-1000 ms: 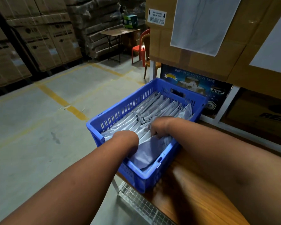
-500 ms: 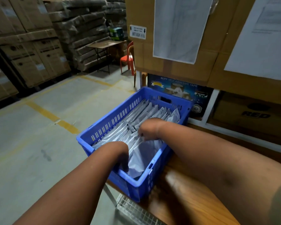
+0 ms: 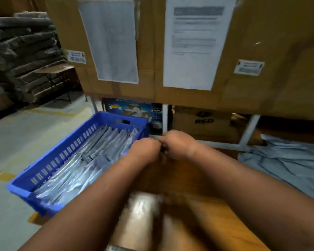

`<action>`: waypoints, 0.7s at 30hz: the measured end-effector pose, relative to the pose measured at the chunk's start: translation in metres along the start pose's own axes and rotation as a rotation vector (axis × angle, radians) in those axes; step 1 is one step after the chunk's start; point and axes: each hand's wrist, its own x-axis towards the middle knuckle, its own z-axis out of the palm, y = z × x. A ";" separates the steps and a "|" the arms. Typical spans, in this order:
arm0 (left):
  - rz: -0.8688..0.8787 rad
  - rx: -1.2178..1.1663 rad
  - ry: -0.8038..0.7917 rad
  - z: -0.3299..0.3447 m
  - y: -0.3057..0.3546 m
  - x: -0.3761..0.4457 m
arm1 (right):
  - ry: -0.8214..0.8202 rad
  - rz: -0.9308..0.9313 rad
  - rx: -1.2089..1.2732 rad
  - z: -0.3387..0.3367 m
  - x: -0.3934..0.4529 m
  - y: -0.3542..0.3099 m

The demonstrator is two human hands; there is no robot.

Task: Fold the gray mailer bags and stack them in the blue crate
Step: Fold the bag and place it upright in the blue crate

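Note:
The blue crate (image 3: pixel 62 153) sits at the left end of the wooden table (image 3: pixel 194 225), filled with several folded gray mailer bags (image 3: pixel 91 160) in overlapping rows. My left hand (image 3: pixel 145 149) and my right hand (image 3: pixel 178 144) meet knuckle to knuckle just right of the crate, above the table and outside the crate. I see only the backs of both hands; the fingers are hidden and blurred, and no bag shows in them. A loose heap of unfolded gray mailer bags (image 3: pixel 288 163) lies on the table at the right.
Big cardboard boxes (image 3: pixel 279 78) with taped paper sheets (image 3: pixel 196 44) stand on a white rack (image 3: pixel 165 118) behind the table. Smaller boxes (image 3: pixel 203 122) sit under it. Concrete floor (image 3: pixel 16 138) with yellow lines drops off left of the crate.
Both hands have come out of the crate and moved right, meeting above the table. The view has swung right, bringing the heap of unfolded bags into sight.

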 end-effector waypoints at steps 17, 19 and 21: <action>0.509 -0.060 -0.061 0.080 0.374 0.025 | -0.045 0.572 0.157 0.094 -0.350 0.210; 0.507 -0.070 -0.054 0.083 0.398 0.028 | -0.024 0.610 0.133 0.105 -0.370 0.226; 0.503 -0.050 -0.006 0.084 0.417 0.035 | 0.028 0.646 0.081 0.114 -0.386 0.243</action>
